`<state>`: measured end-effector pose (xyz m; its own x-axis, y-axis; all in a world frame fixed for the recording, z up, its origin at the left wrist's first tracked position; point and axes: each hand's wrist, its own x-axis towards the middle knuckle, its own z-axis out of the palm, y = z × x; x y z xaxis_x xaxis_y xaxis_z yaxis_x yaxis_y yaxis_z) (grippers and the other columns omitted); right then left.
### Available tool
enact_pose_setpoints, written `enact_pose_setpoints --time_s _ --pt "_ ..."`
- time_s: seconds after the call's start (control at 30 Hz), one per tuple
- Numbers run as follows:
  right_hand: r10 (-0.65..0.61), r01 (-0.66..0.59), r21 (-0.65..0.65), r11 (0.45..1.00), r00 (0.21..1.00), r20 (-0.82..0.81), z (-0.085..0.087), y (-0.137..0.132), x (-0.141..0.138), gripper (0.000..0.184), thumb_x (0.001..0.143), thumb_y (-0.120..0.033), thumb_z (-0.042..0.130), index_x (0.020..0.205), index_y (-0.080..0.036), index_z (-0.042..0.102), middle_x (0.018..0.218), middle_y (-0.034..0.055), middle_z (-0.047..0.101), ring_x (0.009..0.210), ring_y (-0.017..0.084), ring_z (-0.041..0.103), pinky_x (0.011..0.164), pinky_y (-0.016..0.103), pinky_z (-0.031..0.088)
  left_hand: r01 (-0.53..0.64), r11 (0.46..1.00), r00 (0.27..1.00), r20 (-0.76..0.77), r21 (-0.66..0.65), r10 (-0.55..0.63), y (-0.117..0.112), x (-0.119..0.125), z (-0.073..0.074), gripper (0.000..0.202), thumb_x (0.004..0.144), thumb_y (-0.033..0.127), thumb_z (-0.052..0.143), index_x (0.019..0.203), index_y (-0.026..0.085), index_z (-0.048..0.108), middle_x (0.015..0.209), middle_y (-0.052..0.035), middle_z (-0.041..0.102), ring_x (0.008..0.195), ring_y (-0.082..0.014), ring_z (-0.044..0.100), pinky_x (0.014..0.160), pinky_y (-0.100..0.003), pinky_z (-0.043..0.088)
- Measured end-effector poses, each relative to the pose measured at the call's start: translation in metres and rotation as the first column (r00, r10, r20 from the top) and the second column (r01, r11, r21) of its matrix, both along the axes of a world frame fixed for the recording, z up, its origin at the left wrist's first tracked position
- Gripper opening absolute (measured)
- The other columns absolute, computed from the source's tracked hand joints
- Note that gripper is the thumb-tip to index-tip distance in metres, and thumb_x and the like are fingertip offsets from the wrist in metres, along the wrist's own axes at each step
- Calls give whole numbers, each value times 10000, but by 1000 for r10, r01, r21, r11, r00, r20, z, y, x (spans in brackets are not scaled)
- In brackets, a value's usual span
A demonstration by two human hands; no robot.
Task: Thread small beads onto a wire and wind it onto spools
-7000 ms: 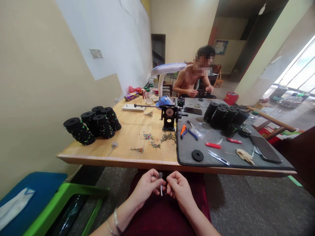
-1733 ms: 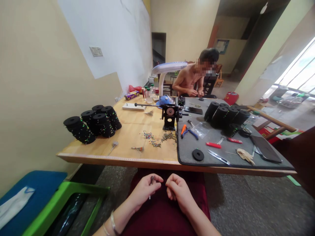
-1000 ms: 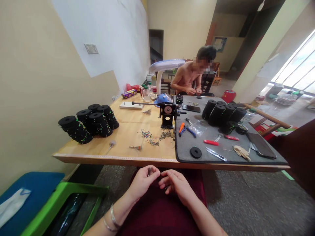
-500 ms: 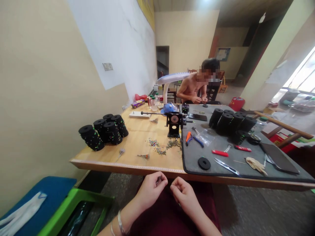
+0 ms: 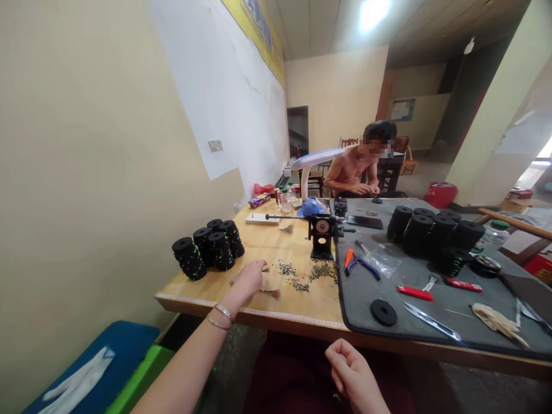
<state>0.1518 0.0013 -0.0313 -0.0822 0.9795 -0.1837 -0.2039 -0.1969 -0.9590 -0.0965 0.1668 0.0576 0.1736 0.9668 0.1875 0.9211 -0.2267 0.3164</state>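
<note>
Hanging over the wooden tabletop (image 5: 256, 244), the left hand (image 5: 250, 280) has its fingers bent downward; whether they grip anything, I cannot tell. Just beside it lies a small bundle with an orange band (image 5: 270, 292), partly behind the hand, on the wood. The right hand (image 5: 352, 371) is curled in front of the table edge, thumb against the bent forefinger; what it may hold is hidden. Along the front edge runs a white measuring strip (image 5: 297, 318), its marks too fine to read. Near the left fingers are scattered coloured beads (image 5: 287, 268) and a spread of dark metal bits (image 5: 323, 271). Behind these stands a black winding device (image 5: 321, 236) with a round dial, its figures unreadable. Black spools (image 5: 221, 253) are grouped on the left. On the grey mat (image 5: 362, 292), blue-and-orange pliers (image 5: 362, 267) lie near a red-handled tool (image 5: 414, 293). Farther back, a purple box (image 5: 259, 200) bears yellow lettering too small to make out. Across the table sits a co-worker (image 5: 350, 172), hands together. High on the wall, a yellow banner (image 5: 265, 34) carries large blurred characters; the notice (image 5: 403, 109) at the back is illegible.
</note>
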Motion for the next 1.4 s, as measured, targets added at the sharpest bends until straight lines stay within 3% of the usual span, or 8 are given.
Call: enact_pose_setpoints --time_s 0.2,0.4,0.57,0.73,1.03,1.23,1.3,1.4 --pt "-7 8 -35 999 1000 22 1 0 1 476 686 -651 601 687 -203 441 326 -141 276 331 35 156 390 192 103 -41 999 999 22 18 41 11 -14 3 324 801 43 455 1053 148 630 1038 -111 697 963 -198 630 841 -274 449" --pt "-13 15 -56 998 999 34 0 -1 -2 475 693 -658 589 704 -201 458 306 -130 303 314 34 165 377 189 88 -273 954 962 38 124 270 -20 -56 25 246 853 179 428 1028 166 601 1013 -110 682 937 -231 624 808 -320 449" --pt "-7 4 -84 996 999 -40 2 -2 -6 464 694 -642 604 702 -205 447 304 -134 313 299 24 146 350 170 98 -381 923 925 10 62 381 -40 -66 -4 260 742 240 605 979 134 592 897 -141 684 868 -287 639 744 -347 453" --pt "-9 5 -111 994 999 -41 1 -2 -6 475 679 -648 614 722 -210 436 312 -129 371 272 17 173 309 142 114 -434 899 900 79 53 430 -31 -62 -32 274 771 175 536 1037 119 563 932 -188 681 910 -330 635 751 -395 456" --pt "-67 59 -87 994 993 -94 24 -5 2 354 736 -492 658 770 -193 472 604 -9 670 342 43 450 293 114 245 -351 937 848 422 -3 319 -52 -67 -34 344 788 317 478 1068 121 519 988 -130 665 896 -213 638 790 -298 492" --pt "-101 90 -87 992 987 -123 37 -5 5 334 732 -449 679 761 -181 481 551 -20 656 331 36 439 306 113 255 2 968 457 861 -251 222 -109 -15 -24 347 689 370 659 943 153 566 796 -29 630 691 -151 579 560 -227 452" --pt "-102 92 -83 992 987 -125 37 -6 2 342 731 -456 677 754 -182 473 508 -37 631 302 28 392 297 114 229 163 920 343 895 -356 285 -128 13 -27 312 672 336 699 904 160 586 767 -15 622 700 -145 575 552 -219 441" --pt "-98 87 -97 991 988 -117 33 -10 -5 355 738 -477 660 755 -185 458 442 -60 584 277 23 348 283 111 192 427 767 203 877 -479 435 -149 54 -41 250 674 281 728 851 170 590 734 10 589 661 -114 560 545 -205 429"
